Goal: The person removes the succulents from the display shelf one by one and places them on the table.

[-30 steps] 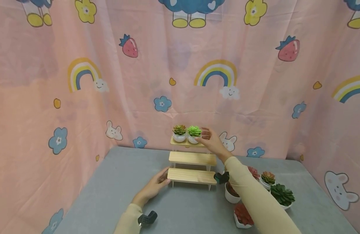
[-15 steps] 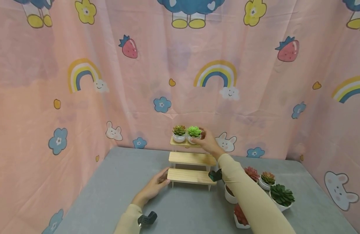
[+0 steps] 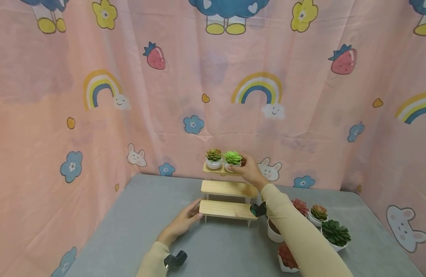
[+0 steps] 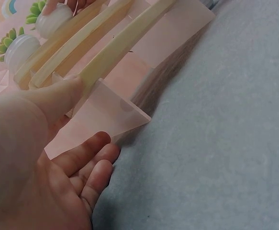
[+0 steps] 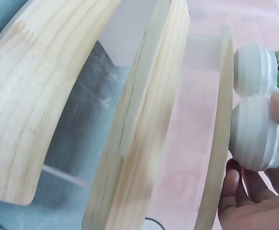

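Observation:
A three-tier wooden display stand (image 3: 230, 188) with clear legs stands on the table. On its top tier are two small potted succulents in white pots, a brownish-green succulent (image 3: 214, 158) on the left and a bright green succulent (image 3: 233, 160) beside it. My right hand (image 3: 250, 169) holds the bright green one's pot (image 5: 258, 133), thumb on the near side and fingers around the other. At the lowest tier's left end, my left hand (image 3: 181, 221) grips the board, its thumb against the front edge. Its other fingers (image 4: 96, 179) lie loosely bent by the clear leg (image 4: 103, 112).
More potted succulents stand on the table right of the stand: a dark green succulent (image 3: 335, 232), an orange-brown succulent (image 3: 318, 212) and red ones (image 3: 299, 207), partly behind the right forearm. A pink patterned curtain (image 3: 213, 96) hangs behind and along both sides.
My right hand has moved in from the right and its fingers have come around the bright green succulent's pot. The left hand stays at the stand's lowest tier.

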`<state>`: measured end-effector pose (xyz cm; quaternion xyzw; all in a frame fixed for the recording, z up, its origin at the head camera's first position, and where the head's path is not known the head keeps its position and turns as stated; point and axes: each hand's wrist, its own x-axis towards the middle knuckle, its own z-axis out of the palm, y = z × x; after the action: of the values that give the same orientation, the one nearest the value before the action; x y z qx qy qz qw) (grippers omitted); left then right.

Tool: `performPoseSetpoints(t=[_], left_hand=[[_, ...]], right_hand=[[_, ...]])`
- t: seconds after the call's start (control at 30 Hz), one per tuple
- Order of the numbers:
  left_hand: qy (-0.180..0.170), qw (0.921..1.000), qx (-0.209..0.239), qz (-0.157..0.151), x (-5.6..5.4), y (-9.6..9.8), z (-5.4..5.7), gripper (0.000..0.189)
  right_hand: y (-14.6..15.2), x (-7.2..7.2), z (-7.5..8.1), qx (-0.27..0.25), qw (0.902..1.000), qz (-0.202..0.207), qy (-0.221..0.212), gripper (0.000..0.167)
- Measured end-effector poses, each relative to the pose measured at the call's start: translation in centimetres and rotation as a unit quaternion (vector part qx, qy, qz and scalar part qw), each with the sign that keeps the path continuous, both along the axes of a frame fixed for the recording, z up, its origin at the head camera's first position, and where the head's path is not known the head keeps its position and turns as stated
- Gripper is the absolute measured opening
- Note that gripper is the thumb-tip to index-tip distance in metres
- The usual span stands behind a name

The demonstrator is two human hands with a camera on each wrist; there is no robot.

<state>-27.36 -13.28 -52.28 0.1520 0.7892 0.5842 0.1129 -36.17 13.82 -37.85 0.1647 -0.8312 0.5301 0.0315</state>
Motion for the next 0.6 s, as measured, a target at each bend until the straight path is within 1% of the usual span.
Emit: performPoseSetpoints(t=[0.2,0.23,0.3,0.47,0.6], left_hand=[[-0.002,1.0000,0.006,0.001,0.1,0.1,0.1,0.066],[-0.002,1.0000,0.006,0.001,0.1,0.1,0.1,0.066],[-0.001,1.0000,0.007,0.000,0.0,0.1,0.1,0.066],[0.001,1.0000,0.008,-0.002,-0.1,0.1,0.0,0.067],[-0.001,1.0000,0.006,0.002,0.0,0.1,-0.1,0.067]], right_hand=[[1.0,0.5,0.3,0.009,0.9999,-0.009,-0.009,0.062],[1.2,0.3,-0.1,0.010,0.9998,-0.014,-0.010,0.063],[1.7,0.3,-0.3,0.011,0.9998,-0.014,-0.013,0.064],[2.3,1.1,0.1,0.005,0.9998,-0.007,-0.020,0.065],[2.6,1.9,0.4,0.002,0.9999,0.000,-0.013,0.066]])
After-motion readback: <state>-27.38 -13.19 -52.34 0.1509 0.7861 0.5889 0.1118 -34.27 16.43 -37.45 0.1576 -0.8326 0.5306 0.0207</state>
